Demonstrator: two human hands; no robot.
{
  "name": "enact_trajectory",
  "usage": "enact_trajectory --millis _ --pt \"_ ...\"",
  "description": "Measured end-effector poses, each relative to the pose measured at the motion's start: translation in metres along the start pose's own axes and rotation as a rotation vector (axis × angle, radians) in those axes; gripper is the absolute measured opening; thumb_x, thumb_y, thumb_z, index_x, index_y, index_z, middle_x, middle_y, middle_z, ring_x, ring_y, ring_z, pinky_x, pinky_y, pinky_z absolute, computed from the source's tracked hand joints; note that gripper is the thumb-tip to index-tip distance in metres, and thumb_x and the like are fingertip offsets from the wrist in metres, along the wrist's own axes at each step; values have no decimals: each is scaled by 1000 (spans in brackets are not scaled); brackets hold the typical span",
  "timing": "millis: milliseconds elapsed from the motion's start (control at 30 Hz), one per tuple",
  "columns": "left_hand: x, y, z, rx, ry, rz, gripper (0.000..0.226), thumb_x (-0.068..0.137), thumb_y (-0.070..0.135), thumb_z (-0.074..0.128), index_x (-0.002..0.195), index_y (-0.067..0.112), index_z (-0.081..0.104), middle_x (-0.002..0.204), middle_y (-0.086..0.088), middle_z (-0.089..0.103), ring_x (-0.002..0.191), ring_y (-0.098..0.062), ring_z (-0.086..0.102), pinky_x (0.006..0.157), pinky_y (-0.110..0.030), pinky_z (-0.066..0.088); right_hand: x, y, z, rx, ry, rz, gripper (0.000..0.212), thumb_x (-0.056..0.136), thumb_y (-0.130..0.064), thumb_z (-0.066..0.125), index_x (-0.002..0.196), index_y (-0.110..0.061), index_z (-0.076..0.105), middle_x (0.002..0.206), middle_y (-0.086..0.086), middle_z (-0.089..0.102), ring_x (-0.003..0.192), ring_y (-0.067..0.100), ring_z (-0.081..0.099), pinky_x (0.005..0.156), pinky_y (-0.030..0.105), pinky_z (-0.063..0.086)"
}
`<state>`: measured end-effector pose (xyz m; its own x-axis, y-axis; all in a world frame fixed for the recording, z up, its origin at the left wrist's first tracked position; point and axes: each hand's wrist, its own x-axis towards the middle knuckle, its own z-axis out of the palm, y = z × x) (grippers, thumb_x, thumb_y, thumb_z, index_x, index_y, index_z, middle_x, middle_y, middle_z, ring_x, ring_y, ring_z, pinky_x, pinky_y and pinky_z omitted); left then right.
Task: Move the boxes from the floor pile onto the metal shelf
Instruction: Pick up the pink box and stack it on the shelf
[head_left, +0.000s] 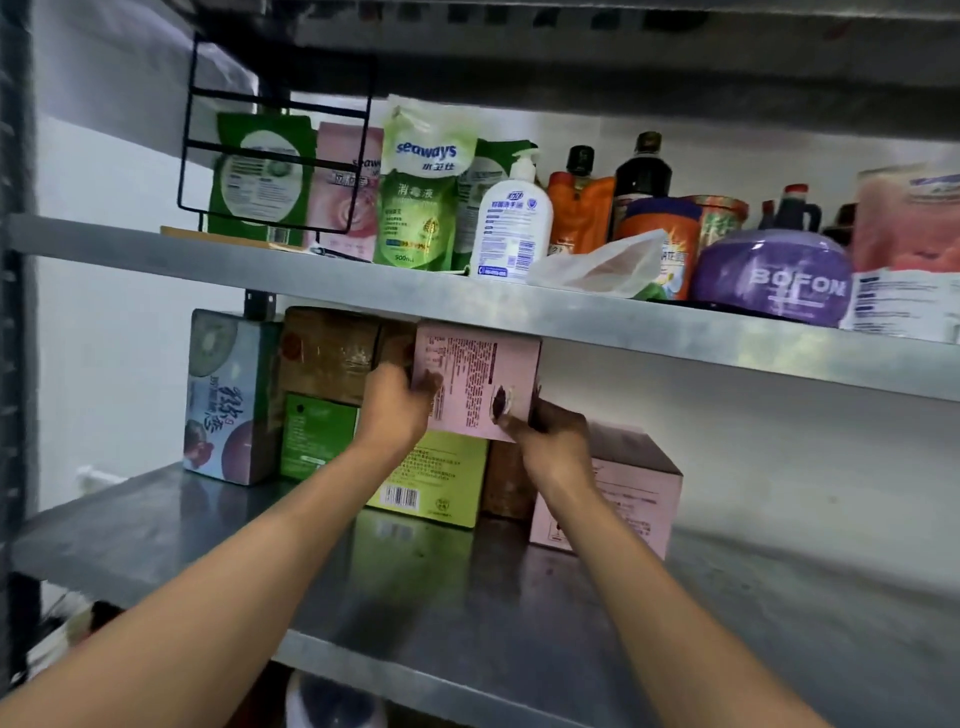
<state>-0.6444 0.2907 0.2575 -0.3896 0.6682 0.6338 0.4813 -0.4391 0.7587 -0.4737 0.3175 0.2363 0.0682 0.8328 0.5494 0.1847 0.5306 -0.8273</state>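
Both of my hands hold a pink box (475, 379) just under the upper shelf board, above a yellow-green box (436, 483). My left hand (397, 402) grips its left side and my right hand (545, 434) grips its lower right corner. The metal shelf (467, 613) carries several other boxes at the back: a fruit-printed box (228, 400), a brown carton (330, 353), a green box (317, 434), a small brown box (506, 486) and another pink box (631, 491). The floor pile is out of view.
The upper shelf board (519, 306) holds refill pouches, a pump bottle (511, 223), sauce bottles, a purple pack (774, 278) and a black wire rack (275, 156). The lower shelf's front and right part is bare metal. A dark upright post (13, 338) stands at the left.
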Motion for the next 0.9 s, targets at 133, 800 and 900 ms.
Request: enact_trajectory --millis 133,800,900 --pt "18 -7 5 4 9 81 31 94 4 56 123 4 49 104 -7 63 86 -17 59 68 -22 47 28 14 18 -117 0 -4 29 76 -20 81 103 -10 76 102 7 75 90 14 69 80 28 53" --pt "60 -66 6 272 -116 90 78 94 9 56 153 27 8 137 -13 52 116 -32 57 92 -39 51 56 38 62 -79 12 65 29 91 -24 63 113 -6 71 110 11 72 100 25 68 92 43 54" --pt "70 -66 10 498 -190 134 91 93 11 59 153 20 -9 161 -11 7 138 -32 36 106 -39 41 73 46 70 -124 -1 79 30 88 -27 66 108 -7 74 109 12 73 105 28 67 93 43 53"
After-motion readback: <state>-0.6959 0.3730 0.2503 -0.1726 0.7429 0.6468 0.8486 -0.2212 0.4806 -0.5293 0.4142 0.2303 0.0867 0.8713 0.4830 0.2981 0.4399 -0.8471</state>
